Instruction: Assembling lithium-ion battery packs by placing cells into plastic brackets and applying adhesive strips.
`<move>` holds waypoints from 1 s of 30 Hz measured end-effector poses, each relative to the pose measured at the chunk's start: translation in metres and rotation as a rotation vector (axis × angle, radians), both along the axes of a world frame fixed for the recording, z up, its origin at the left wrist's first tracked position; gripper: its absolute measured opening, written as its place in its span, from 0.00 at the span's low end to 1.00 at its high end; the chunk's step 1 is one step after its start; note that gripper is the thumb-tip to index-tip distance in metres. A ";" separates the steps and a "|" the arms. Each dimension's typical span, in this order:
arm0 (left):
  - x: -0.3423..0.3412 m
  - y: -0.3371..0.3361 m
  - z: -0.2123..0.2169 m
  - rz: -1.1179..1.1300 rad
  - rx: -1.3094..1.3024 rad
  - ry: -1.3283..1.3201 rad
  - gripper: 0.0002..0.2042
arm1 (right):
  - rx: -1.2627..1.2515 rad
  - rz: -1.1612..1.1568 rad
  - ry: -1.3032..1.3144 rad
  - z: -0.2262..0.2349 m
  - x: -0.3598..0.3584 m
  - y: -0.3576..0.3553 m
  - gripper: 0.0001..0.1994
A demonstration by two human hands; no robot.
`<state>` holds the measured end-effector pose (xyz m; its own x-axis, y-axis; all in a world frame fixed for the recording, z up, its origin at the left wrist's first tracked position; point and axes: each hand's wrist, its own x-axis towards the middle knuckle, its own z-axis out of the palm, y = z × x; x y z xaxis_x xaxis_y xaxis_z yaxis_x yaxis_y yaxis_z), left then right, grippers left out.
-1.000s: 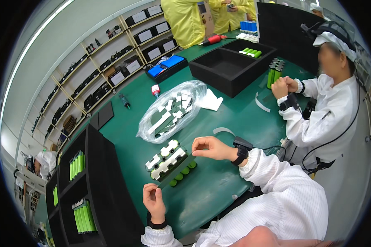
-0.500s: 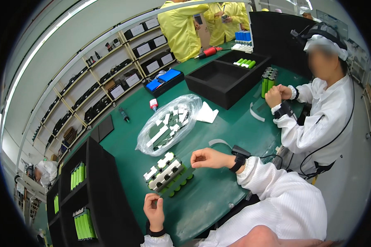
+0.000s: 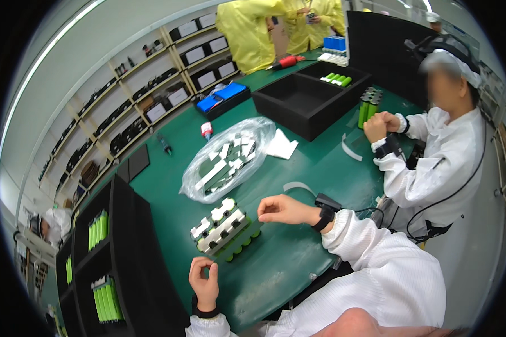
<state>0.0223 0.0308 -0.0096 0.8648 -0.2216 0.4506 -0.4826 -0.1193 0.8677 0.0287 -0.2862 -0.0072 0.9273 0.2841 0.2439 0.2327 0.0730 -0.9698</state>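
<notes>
Hands (image 3: 283, 210) have drawn slightly back from the battery pack (image 3: 226, 229).

I see my left hand (image 3: 204, 282) raised with fingers pinched, just beside the block of green cells topped with white holders (image 3: 225, 231) on the green table (image 3: 298, 253). My right hand (image 3: 280, 209) hovers loosely curled near the block's other side, and a clear bag of white holders (image 3: 227, 160) lies beyond.

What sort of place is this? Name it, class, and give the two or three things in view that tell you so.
Probably a battery-pack assembly workshop: rows of green cylindrical cells with white holders lie on a green worktable, black bins hold more cells, and workers wear white coats.
</notes>
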 end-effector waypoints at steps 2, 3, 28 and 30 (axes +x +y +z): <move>-0.001 0.005 -0.003 -0.015 0.020 -0.123 0.05 | -0.058 0.007 -0.022 0.000 0.001 0.002 0.06; 0.004 0.003 -0.001 -0.028 0.067 -0.158 0.05 | -0.112 -0.023 -0.026 0.004 0.001 -0.003 0.06; 0.023 -0.004 -0.011 0.050 0.046 -0.184 0.03 | -0.124 -0.158 -0.122 -0.002 0.008 0.007 0.04; 0.023 -0.005 -0.012 0.064 0.040 -0.184 0.03 | -0.131 -0.193 -0.155 -0.003 0.010 0.009 0.04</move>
